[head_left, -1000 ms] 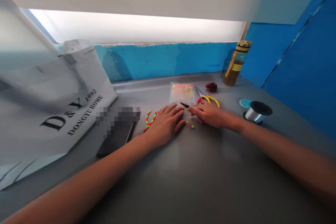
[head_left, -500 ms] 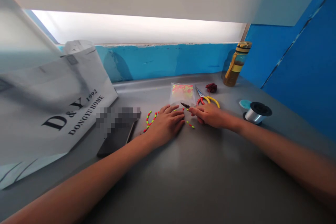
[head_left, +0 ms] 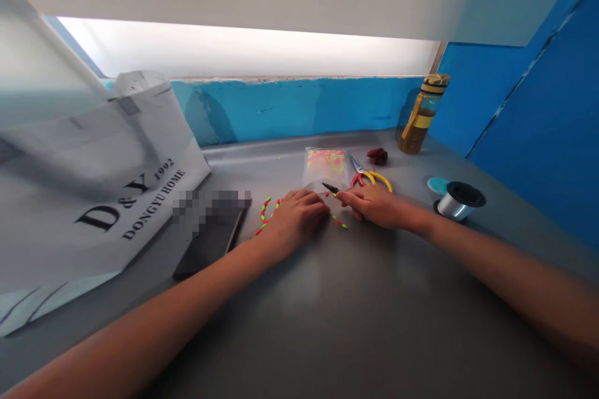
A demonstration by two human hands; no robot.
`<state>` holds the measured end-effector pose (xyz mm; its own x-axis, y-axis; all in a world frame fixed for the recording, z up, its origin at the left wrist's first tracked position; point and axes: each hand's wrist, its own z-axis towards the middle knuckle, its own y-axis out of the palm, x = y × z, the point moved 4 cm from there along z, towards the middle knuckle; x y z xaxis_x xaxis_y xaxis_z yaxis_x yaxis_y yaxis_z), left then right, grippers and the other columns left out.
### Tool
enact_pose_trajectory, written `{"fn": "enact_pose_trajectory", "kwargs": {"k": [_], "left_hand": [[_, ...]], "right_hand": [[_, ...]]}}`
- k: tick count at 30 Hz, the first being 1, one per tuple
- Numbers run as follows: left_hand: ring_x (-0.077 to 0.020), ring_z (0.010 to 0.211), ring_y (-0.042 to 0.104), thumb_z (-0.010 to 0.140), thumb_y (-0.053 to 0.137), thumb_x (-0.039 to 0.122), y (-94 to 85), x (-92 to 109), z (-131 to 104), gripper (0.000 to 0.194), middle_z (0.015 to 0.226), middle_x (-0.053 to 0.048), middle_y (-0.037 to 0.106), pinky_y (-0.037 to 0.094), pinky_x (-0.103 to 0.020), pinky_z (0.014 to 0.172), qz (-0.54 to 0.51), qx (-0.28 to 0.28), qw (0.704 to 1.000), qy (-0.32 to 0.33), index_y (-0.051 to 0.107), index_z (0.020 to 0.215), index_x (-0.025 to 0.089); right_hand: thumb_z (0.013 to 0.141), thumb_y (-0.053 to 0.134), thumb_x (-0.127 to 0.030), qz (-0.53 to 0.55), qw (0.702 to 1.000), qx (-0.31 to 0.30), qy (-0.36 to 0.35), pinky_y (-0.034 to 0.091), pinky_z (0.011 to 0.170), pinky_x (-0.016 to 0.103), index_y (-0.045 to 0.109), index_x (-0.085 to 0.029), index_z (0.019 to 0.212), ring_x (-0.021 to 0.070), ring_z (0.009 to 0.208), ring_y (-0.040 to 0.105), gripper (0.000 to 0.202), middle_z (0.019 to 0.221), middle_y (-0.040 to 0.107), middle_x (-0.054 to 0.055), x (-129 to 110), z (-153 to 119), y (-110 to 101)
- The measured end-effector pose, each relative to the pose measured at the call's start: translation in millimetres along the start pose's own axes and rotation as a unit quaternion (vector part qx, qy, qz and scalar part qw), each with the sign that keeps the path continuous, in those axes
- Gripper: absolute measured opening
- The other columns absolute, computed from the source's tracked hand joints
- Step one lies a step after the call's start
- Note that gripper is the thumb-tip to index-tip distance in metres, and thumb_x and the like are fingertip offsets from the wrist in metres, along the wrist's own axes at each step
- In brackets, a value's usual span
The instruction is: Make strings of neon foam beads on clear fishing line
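On the grey tabletop, my left hand (head_left: 300, 218) rests with its fingers bent in and drawn together over the string of beads. What lies under its fingertips is hidden. A string of red and yellow-green beads (head_left: 264, 212) curves out to the left of that hand, and a short piece of beads (head_left: 339, 222) lies to its right. My right hand (head_left: 374, 204) is closed around a dark, pointed tool (head_left: 330, 187) that looks like pliers, its tip pointing left towards my left hand. Its handles are hidden in the palm.
Behind my hands lie a clear bag of beads (head_left: 326, 165) and scissors (head_left: 357, 166). A dark red bundle (head_left: 377, 156), a bottle (head_left: 418, 121), a teal disc (head_left: 438, 185) and a spool of clear line (head_left: 457, 202) are farther right. A dark flat device (head_left: 206, 249) and a white bag (head_left: 93, 199) stand left.
The fingers of my left hand, spread flat before, have curled in and come together. My right hand and the dark tool have stayed almost in place.
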<state>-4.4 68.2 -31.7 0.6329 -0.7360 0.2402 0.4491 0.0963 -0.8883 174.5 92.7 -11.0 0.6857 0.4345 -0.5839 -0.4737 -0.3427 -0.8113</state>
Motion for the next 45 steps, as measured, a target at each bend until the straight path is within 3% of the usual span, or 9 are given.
{"fn": "enact_pose_trajectory", "kwargs": {"k": [5, 18, 24, 29, 32, 35, 40, 42, 45], "left_hand": [[-0.0240, 0.094, 0.063, 0.093, 0.055, 0.020, 2.5, -3, 1, 0.017, 0.097, -0.007, 0.071, 0.046, -0.039, 0.082, 0.014, -0.007, 1.000, -0.023, 0.072, 0.091, 0.022], [-0.0254, 0.092, 0.059, 0.097, 0.046, 0.021, 3.6, 3, 2, 0.021, 0.100, -0.010, 0.067, 0.047, -0.041, 0.083, 0.061, -0.047, 0.997, 0.010, 0.067, 0.094, 0.019], [-0.0235, 0.085, 0.060, 0.099, 0.043, 0.025, 2.8, 6, -2, 0.022, 0.092, -0.008, 0.066, 0.045, -0.039, 0.082, 0.027, 0.001, 0.999, -0.029, 0.063, 0.092, 0.020], [-0.0207, 0.074, 0.061, 0.096, 0.050, 0.028, 1.4, 1, -5, 0.015, 0.080, -0.003, 0.066, 0.045, -0.033, 0.072, -0.051, 0.069, 0.989, -0.122, 0.063, 0.091, 0.023], [-0.0174, 0.070, 0.062, 0.093, 0.056, 0.029, -0.4, 0, -4, 0.011, 0.078, -0.001, 0.068, 0.045, -0.030, 0.070, -0.186, 0.088, 0.960, -0.192, 0.065, 0.090, 0.023], [-0.0152, 0.065, 0.059, 0.088, 0.063, 0.034, -1.0, -1, -5, 0.013, 0.075, 0.000, 0.068, 0.044, -0.027, 0.063, -0.339, 0.119, 0.892, -0.275, 0.067, 0.090, 0.021], [-0.0130, 0.062, 0.055, 0.075, 0.076, 0.036, 2.2, -8, -7, 0.021, 0.073, 0.000, 0.066, 0.041, -0.024, 0.058, -0.475, 0.177, 0.786, -0.353, 0.071, 0.089, 0.021], [-0.0123, 0.062, 0.054, 0.073, 0.077, 0.036, 4.3, -10, -7, 0.022, 0.074, -0.001, 0.067, 0.042, -0.024, 0.058, -0.509, 0.179, 0.763, -0.355, 0.072, 0.087, 0.021], [-0.0129, 0.066, 0.056, 0.074, 0.076, 0.037, 6.0, -11, -5, 0.022, 0.080, -0.003, 0.070, 0.044, -0.024, 0.061, -0.522, 0.175, 0.756, -0.355, 0.072, 0.087, 0.020]], "right_hand": [[0.099, 0.030, -0.064, -0.028, 1.000, 0.006, 0.007, 0.033, 0.065, 0.030, 0.059, -0.016, 0.062, 0.0148, 0.062, 0.055, 0.066, 0.061, 0.060, 0.002, -1, -1, 0], [0.099, 0.031, -0.064, -0.009, 1.000, -0.003, 0.004, 0.032, 0.063, 0.029, 0.063, -0.016, 0.071, 0.0146, 0.062, 0.055, 0.064, 0.064, 0.063, 0.002, 1, 0, 0], [0.097, 0.031, -0.066, 0.003, 1.000, -0.003, 0.004, 0.032, 0.061, 0.028, 0.063, -0.017, 0.072, 0.0143, 0.060, 0.055, 0.064, 0.063, 0.062, 0.002, 4, 1, 1], [0.098, 0.032, -0.065, 0.002, 1.000, -0.004, 0.007, 0.032, 0.062, 0.028, 0.061, -0.017, 0.068, 0.0148, 0.062, 0.054, 0.063, 0.063, 0.061, 0.002, 2, 0, 0], [0.098, 0.032, -0.064, 0.000, 1.000, -0.007, 0.007, 0.033, 0.065, 0.029, 0.059, -0.017, 0.065, 0.0150, 0.063, 0.054, 0.063, 0.062, 0.060, 0.002, 0, -1, 0], [0.098, 0.031, -0.064, -0.002, 1.000, -0.013, 0.005, 0.033, 0.066, 0.028, 0.058, -0.017, 0.063, 0.0147, 0.063, 0.054, 0.064, 0.062, 0.060, 0.002, -1, 0, 0], [0.098, 0.030, -0.063, -0.004, 1.000, -0.017, 0.009, 0.033, 0.063, 0.028, 0.057, -0.017, 0.062, 0.0137, 0.060, 0.054, 0.064, 0.062, 0.060, 0.002, -2, -1, -1], [0.099, 0.031, -0.063, -0.002, 1.000, -0.020, 0.006, 0.033, 0.063, 0.028, 0.057, -0.017, 0.063, 0.0138, 0.060, 0.054, 0.063, 0.062, 0.060, 0.002, -3, -2, -1], [0.099, 0.031, -0.063, 0.009, 0.999, -0.030, -0.008, 0.035, 0.064, 0.028, 0.059, -0.017, 0.065, 0.0145, 0.061, 0.055, 0.063, 0.062, 0.061, 0.002, -4, -3, -1]]}}
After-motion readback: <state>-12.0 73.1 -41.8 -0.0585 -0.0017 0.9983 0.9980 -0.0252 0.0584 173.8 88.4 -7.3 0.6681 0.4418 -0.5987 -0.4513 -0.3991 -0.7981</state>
